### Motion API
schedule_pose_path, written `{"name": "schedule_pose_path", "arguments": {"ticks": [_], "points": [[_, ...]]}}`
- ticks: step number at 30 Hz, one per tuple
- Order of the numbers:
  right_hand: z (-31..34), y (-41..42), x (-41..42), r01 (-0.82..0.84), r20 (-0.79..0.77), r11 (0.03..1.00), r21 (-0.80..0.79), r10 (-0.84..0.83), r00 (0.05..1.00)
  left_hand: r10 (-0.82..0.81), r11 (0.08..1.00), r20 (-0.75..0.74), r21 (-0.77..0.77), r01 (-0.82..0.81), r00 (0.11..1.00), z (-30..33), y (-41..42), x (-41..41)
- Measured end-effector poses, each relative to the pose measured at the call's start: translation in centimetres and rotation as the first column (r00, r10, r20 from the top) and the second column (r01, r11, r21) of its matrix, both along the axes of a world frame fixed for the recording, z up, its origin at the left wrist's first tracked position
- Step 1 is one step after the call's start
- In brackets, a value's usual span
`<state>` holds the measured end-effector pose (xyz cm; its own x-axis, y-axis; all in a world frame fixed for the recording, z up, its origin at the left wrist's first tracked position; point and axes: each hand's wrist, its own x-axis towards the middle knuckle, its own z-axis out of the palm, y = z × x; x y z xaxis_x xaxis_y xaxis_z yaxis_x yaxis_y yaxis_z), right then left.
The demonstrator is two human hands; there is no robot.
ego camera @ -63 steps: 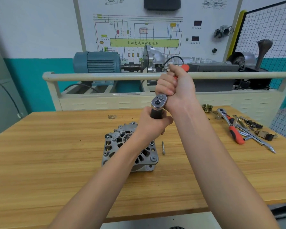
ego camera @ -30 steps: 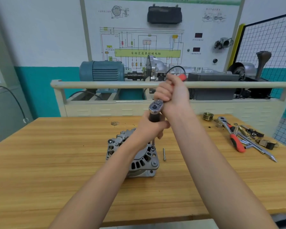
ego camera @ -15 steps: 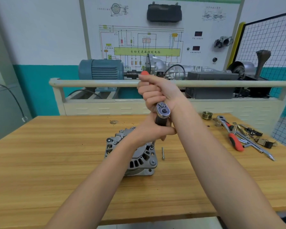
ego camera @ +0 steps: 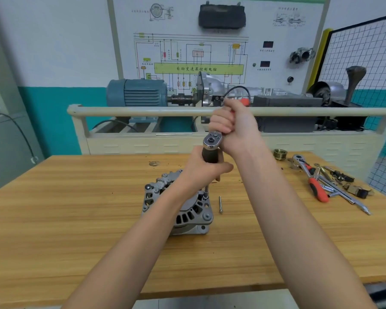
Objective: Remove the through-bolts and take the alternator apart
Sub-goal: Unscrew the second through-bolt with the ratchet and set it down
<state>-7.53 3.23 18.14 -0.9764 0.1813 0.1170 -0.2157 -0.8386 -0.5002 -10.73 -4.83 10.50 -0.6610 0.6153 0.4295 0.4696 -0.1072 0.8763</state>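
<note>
A grey cast alternator (ego camera: pixel 183 214) stands on the wooden workbench (ego camera: pixel 76 219), its vented end facing up. A ratchet (ego camera: pixel 212 141) with a long extension reaches down to a socket on a through-bolt at the housing's right rim (ego camera: pixel 206 195). My left hand (ego camera: pixel 201 169) grips the dark extension holder just under the ratchet head. My right hand (ego camera: pixel 232 124) is curled round the ratchet's red handle, which points away from me. One removed through-bolt (ego camera: pixel 220 204) lies on the bench just right of the alternator.
At the bench's right end lie a second red-handled ratchet (ego camera: pixel 310 177), extension bars, small parts and a brass fitting (ego camera: pixel 280 154). A cream rail (ego camera: pixel 143 111) and a training rig with a blue motor (ego camera: pixel 136 92) stand behind the bench.
My right hand has swung the ratchet handle left and then back to the right, while my left hand stayed on the extension. The alternator has not shifted.
</note>
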Motion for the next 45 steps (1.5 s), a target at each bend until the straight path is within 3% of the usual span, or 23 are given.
{"name": "schedule_pose_path", "arguments": {"ticks": [1,3,6,8,9,11,13,14,16,18,20,22,25,27,29,30,32,37,42,45], "points": [[0.5,0.1,-0.5,-0.166,0.051,0.982,0.093,0.162,0.985,-0.032,0.998,-0.021,-0.046,0.031,0.999,0.3,-0.2,0.2],[1.3,-0.2,-1.4,-0.436,0.196,0.848,0.301,0.392,0.899,-0.092,0.991,-0.011,-0.101,0.090,0.996,0.7,-0.3,0.4],[2.2,-1.0,-2.4,-0.564,0.356,0.623,0.542,0.438,0.825,-0.125,0.982,0.009,-0.139,0.125,0.992,0.9,-0.4,0.4],[2.5,-1.1,-2.5,-0.563,0.389,0.571,0.597,0.408,0.826,-0.085,0.986,-0.003,-0.146,0.084,0.996,0.9,-0.2,0.3],[2.6,-1.0,-2.3,-0.544,0.380,0.597,0.590,0.388,0.839,-0.051,0.989,-0.011,-0.137,0.049,0.999,0.8,0.0,0.3],[2.3,-0.6,-1.9,-0.424,0.290,0.774,0.470,0.319,0.902,0.023,0.996,0.007,-0.084,-0.023,1.000,0.5,0.4,0.3],[1.5,0.0,-1.5,-0.132,0.136,0.971,0.198,0.106,0.985,0.089,0.996,0.060,-0.012,-0.088,0.994,0.3,0.8,0.2],[1.1,0.3,-1.2,0.046,0.083,0.998,0.049,-0.050,0.995,0.111,0.994,0.078,0.012,-0.112,0.991,0.4,1.0,0.2],[0.1,0.4,-0.6,0.328,0.033,0.929,-0.172,-0.327,0.944,0.136,0.989,0.099,0.035,-0.140,0.986,0.5,1.3,0.3],[-0.7,0.0,0.1,0.440,-0.009,0.852,-0.284,-0.461,0.887,0.142,0.987,0.110,0.056,-0.149,0.984,0.5,1.6,0.4],[-1.1,-0.3,0.5,0.461,-0.040,0.836,-0.296,-0.494,0.869,0.130,0.988,0.110,0.070,-0.138,0.985,0.4,1.5,0.4],[-1.0,-0.1,0.4,0.405,-0.027,0.886,-0.226,-0.421,0.907,0.096,0.994,0.084,0.050,-0.100,0.992,0.4,1.0,0.3],[0.1,0.5,-0.1,0.011,0.058,1.000,0.021,-0.012,0.998,-0.031,0.997,-0.010,-0.075,0.030,0.999,0.7,0.0,0.2],[1.0,0.4,-0.7,-0.324,0.162,0.908,0.265,0.290,0.943,-0.142,0.974,-0.012,-0.178,0.138,0.990,1.0,-0.4,0.2],[1.6,-0.3,-1.0,-0.467,0.257,0.768,0.438,0.391,0.884,-0.159,0.959,0.000,-0.237,0.155,0.987,1.2,-0.5,0.4],[1.7,-0.6,-1.2,-0.486,0.275,0.746,0.455,0.402,0.873,-0.137,0.962,0.007,-0.238,0.135,0.991,1.3,-0.5,0.4],[1.7,-0.8,-1.3,-0.450,0.247,0.809,0.378,0.380,0.891,-0.096,0.978,0.037,-0.184,0.101,0.995,1.2,-0.4,0.5],[1.2,-0.2,-0.4,-0.146,0.126,0.978,0.146,0.128,0.984,0.038,0.997,0.045,-0.076,-0.034,0.998,0.8,0.2,0.9],[1.8,0.1,0.6,0.036,0.029,0.999,-0.023,-0.035,0.999,0.212,0.972,0.043,0.094,-0.215,0.976,1.3,1.3,1.5],[2.9,0.1,1.0,0.142,-0.043,0.989,0.046,-0.140,0.989,0.219,0.966,-0.017,0.147,-0.214,0.976,2.5,1.4,1.5]]}}
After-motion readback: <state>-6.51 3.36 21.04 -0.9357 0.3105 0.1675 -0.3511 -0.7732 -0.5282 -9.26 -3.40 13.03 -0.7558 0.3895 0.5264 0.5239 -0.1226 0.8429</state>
